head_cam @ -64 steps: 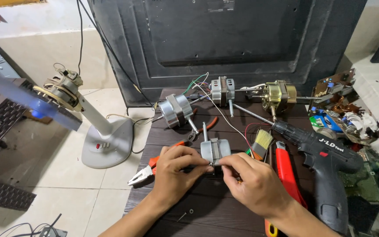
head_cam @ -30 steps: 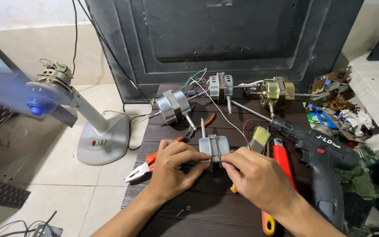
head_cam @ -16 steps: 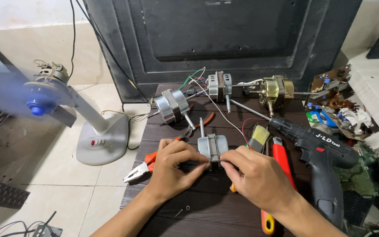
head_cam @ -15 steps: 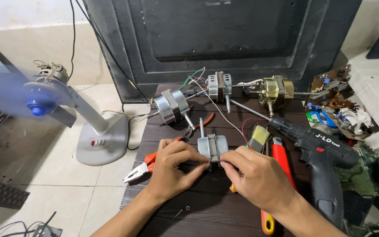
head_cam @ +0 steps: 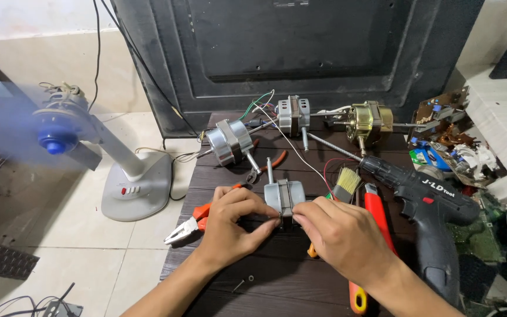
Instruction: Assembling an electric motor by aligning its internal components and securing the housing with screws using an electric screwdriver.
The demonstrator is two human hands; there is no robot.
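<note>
Near the table point(head_cam: 277, 282) front edge | small motor point(head_cam: 284, 196), shaft upright, gripped between left hand point(head_cam: 230, 226) and right hand point(head_cam: 338, 235), equally near.

Near the middle of the dark wooden table point(head_cam: 236, 293), the left hand point(head_cam: 233, 226) and right hand point(head_cam: 338, 235) each close their grip on a small grey fan motor point(head_cam: 284, 196), shaft pointing up. Orange-handled pliers point(head_cam: 192, 223) lie at the table's left edge; a black cordless drill point(head_cam: 426, 214) lies toward its right edge.

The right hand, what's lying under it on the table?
Under the right hand an orange-handled tool pokes out on the dark table; a red-handled tool lies beside it. Their working ends are covered, so I can't tell what they are.
</note>
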